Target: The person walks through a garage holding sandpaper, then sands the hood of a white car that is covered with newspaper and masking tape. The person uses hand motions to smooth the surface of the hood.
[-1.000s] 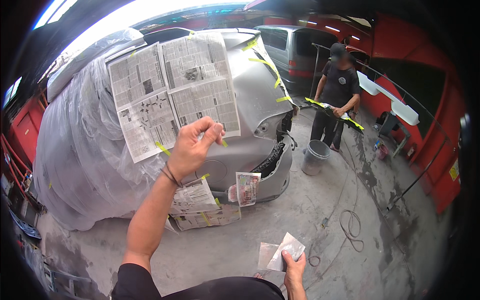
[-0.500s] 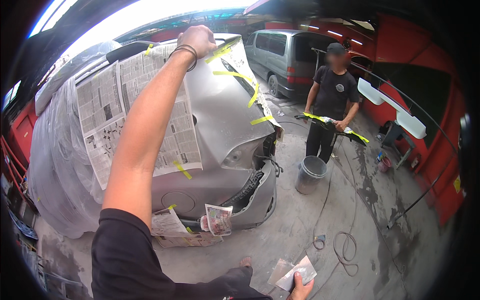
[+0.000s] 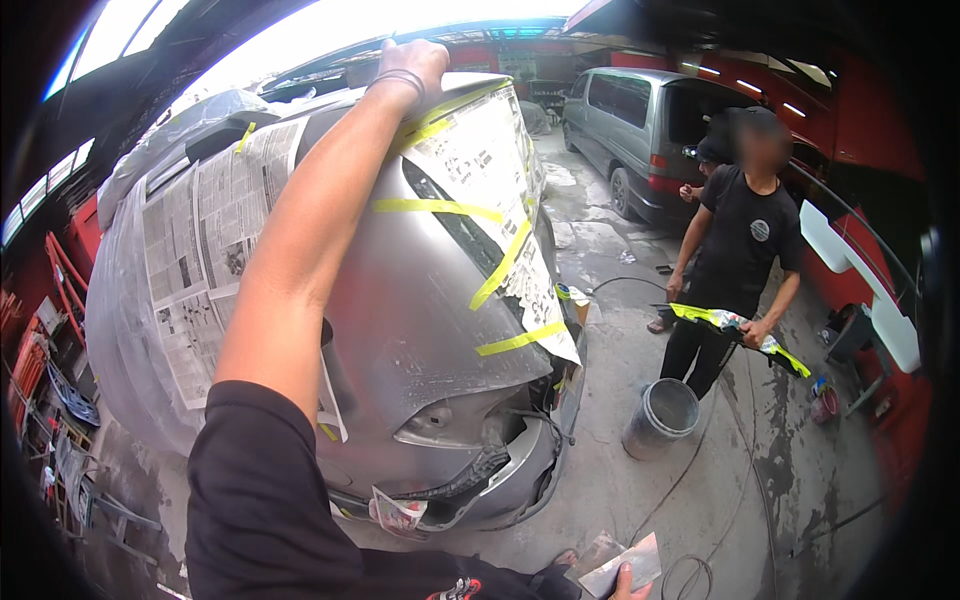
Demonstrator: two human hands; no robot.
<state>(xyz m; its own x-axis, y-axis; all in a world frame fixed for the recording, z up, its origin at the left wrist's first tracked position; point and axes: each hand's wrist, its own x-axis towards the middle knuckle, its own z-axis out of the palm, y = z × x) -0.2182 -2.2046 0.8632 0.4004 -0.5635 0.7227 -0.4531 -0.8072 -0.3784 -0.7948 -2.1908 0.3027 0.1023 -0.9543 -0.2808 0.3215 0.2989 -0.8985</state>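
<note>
Since the earlier frame, the left hand (image 3: 412, 62) has stayed raised at the top centre of the frame, fingers curled down onto the upper edge of the silver car (image 3: 420, 330), and the car now fills more of the view. Its long axis runs from upper left to lower centre, the open front end pointing toward the bottom of the frame. Newspaper sheets (image 3: 205, 250) cover its glass, and yellow tape strips (image 3: 500, 265) cross the bonnet. At the bottom edge the right hand (image 3: 628, 588) grips a grey sanding block (image 3: 615, 560). Right of centre another person (image 3: 740, 260) holds a yellow-taped part (image 3: 735, 328) above a grey bucket (image 3: 662, 418).
</note>
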